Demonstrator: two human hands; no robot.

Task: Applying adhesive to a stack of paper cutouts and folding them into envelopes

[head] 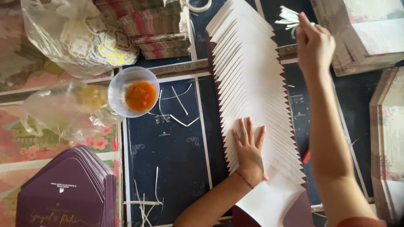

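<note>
Near the middle of the surface (168,147), the left hand (249,152) lay flat, fingers spread, on a fanned row of white envelope flaps (252,84). Farther right, the right hand (313,44) pinched thin white strips (288,20).

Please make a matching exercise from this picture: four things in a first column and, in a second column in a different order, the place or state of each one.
Things:
1. left hand
2. right hand
3. plastic cup
4. purple envelopes

Places or states:
A. stacked at the bottom left
B. pressed flat on the fanned white flaps
C. raised, pinching thin white strips
D. holds an orange paste

Pairs: 1-B, 2-C, 3-D, 4-A
</note>
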